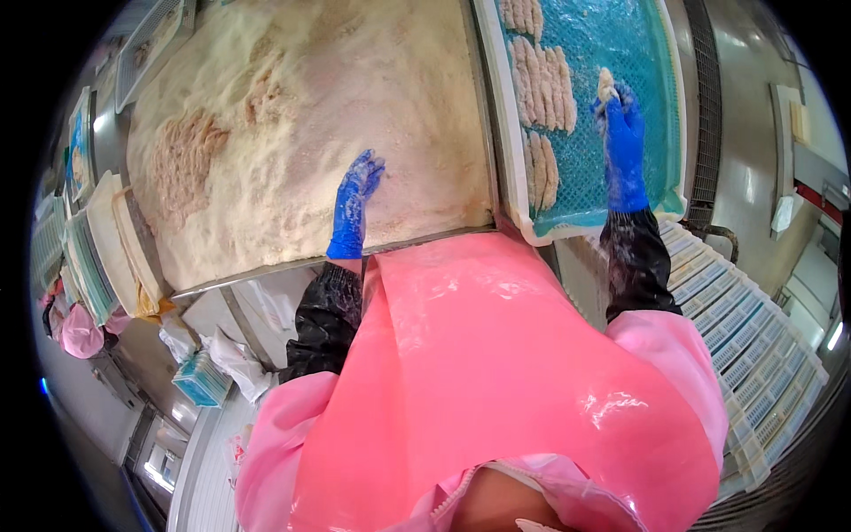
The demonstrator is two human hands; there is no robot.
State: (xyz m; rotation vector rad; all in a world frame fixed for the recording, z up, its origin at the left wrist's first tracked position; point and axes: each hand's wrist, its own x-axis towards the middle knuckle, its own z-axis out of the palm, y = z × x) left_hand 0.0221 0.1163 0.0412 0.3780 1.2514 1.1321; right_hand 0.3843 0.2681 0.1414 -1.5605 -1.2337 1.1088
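Spread between ten and eleven o'clock: a broad bed of pale flour (412,97). Set close against its three-o'clock side: a white tray (503,106), lined with turquoise netting (583,170). Sunk partly in the flour at ten o'clock: a dusty pile of strips (186,160), meat by the look of it; farther toward eleven: a smaller clump (261,97).

Poised over the five-o'clock part of the flour bed: the left hand (356,199), blue-gloved, fingers stretched and fairly close together, with nothing to be seen in them; cannot tell whether touching the flour. At two o'clock, over the netting: the right hand (624,146), also blue-gloved and dusted white, fingers drawn narrow around one piece.

Lined up along the tray's nine-o'clock side: coated strips (542,87) in three groups, side by side within each. Smallest of all, between one and two o'clock: the held strip (606,83), pinched with one end pointing toward twelve, near the middle group; cannot tell whether resting on the netting.

Judged from this: probably at the laying-out step. Called for next, it would seem: setting the strip flat beside the others, then loosening the pinch gently, so as not to rub off the coating.
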